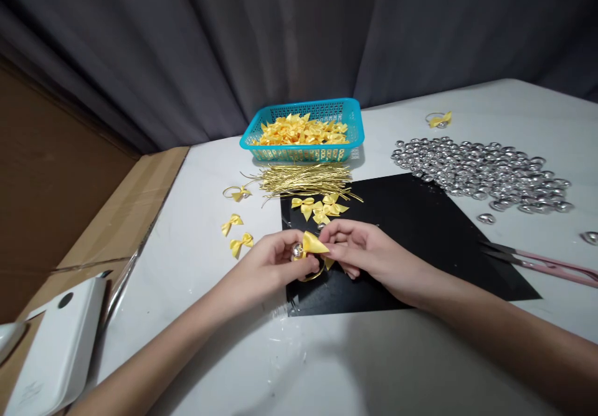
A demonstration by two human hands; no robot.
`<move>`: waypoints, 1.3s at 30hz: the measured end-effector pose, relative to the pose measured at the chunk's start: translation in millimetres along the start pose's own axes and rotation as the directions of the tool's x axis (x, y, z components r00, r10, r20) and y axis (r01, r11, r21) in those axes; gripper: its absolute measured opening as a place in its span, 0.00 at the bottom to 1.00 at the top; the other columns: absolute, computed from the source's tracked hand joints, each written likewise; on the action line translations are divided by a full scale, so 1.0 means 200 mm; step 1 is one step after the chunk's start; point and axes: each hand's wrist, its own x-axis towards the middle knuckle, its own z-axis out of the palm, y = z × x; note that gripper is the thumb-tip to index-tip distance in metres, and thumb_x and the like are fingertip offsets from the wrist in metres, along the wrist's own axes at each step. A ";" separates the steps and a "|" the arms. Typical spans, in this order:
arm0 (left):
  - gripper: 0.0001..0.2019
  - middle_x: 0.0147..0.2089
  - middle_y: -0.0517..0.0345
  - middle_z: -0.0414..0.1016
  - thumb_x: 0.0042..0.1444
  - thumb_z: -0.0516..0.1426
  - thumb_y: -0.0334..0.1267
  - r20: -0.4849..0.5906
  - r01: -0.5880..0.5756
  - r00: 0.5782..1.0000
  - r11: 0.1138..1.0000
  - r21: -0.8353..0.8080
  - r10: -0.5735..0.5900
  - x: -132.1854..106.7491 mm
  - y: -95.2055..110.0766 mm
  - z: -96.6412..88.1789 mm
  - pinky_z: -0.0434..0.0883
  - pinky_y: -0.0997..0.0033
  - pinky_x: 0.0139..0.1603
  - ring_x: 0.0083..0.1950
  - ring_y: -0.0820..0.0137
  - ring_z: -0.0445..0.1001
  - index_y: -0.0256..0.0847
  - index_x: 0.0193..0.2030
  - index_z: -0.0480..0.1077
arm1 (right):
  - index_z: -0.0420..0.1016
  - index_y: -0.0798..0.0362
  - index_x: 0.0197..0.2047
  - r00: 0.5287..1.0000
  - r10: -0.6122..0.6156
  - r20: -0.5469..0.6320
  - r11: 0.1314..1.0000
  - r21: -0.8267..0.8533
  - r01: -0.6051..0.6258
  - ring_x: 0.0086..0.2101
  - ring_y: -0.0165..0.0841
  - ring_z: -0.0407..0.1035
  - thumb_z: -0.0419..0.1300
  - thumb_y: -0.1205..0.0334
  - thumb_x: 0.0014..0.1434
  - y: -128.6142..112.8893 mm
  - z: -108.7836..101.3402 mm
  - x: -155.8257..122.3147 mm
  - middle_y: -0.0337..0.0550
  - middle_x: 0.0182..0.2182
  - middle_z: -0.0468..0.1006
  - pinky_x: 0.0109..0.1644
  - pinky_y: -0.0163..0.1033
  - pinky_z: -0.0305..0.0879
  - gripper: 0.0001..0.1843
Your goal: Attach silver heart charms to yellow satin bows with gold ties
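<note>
Both hands meet over the near left corner of a black mat [420, 241]. My left hand [273, 265] pinches a small silver bead [297, 251] with a loop of gold wire [312, 276] under it. My right hand [359, 248] pinches a yellow satin bow [314, 243] held against that bead. Several loose yellow bows [320, 207] lie on the mat just beyond my fingers.
A turquoise basket [303, 152] of yellow bows stands at the back, a bundle of gold wire ties [303, 178] before it. A pile of silver beads [486, 170] lies right, pink-handled scissors [542, 261] nearer. Finished bows [237, 220] lie left. A white box [56, 347] rests on cardboard.
</note>
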 end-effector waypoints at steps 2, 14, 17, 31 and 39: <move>0.01 0.29 0.61 0.68 0.52 0.59 0.29 -0.005 -0.001 1.000 1.000 -0.011 0.001 0.00 0.00 0.00 0.61 0.75 0.33 0.30 0.75 0.65 0.35 0.32 0.70 | 0.71 0.56 0.34 1.000 0.006 -0.018 1.000 0.002 -0.006 0.21 0.20 0.57 0.70 0.54 0.45 0.00 0.00 0.00 0.34 0.25 0.69 0.22 0.28 0.51 0.18; 0.08 0.32 0.57 0.72 0.50 0.59 0.35 -0.090 -0.041 0.996 0.935 -0.353 0.009 0.01 -0.02 -0.04 0.63 0.69 0.42 0.34 0.70 0.71 0.35 0.37 0.69 | 0.69 0.55 0.32 0.999 0.050 0.004 0.950 0.309 -0.049 0.18 0.22 0.53 0.62 0.63 0.48 0.02 -0.02 -0.01 0.31 0.19 0.63 0.23 0.32 0.52 0.08; 0.10 0.31 0.59 0.70 0.51 0.60 0.35 -0.097 -0.092 0.993 0.962 -0.256 0.069 0.01 -0.02 -0.04 0.61 0.71 0.41 0.35 0.70 0.69 0.37 0.40 0.68 | 0.68 0.56 0.31 0.996 0.064 0.059 0.920 0.383 -0.082 0.17 0.22 0.53 0.60 0.66 0.47 0.01 -0.03 0.00 0.35 0.23 0.67 0.22 0.32 0.52 0.06; 0.07 0.31 0.60 0.73 0.57 0.54 0.36 -0.043 -0.265 0.857 0.510 0.818 0.513 -0.01 -0.05 -0.04 0.59 0.61 0.42 0.36 0.64 0.68 0.43 0.42 0.69 | 0.67 0.54 0.30 0.993 -0.057 -0.105 0.965 0.248 0.081 0.17 0.20 0.46 0.64 0.57 0.51 -0.02 -0.06 0.00 0.32 0.19 0.65 0.21 0.31 0.44 0.11; 0.03 0.31 0.61 0.72 0.57 0.54 0.37 -0.070 -0.250 0.757 0.386 0.888 0.650 -0.04 0.00 -0.10 0.59 0.63 0.39 0.33 0.67 0.66 0.42 0.34 0.65 | 0.66 0.54 0.25 0.985 -0.084 -0.151 0.964 0.240 0.119 0.17 0.22 0.48 0.60 0.56 0.52 -0.05 -0.09 0.00 0.33 0.17 0.65 0.21 0.32 0.46 0.11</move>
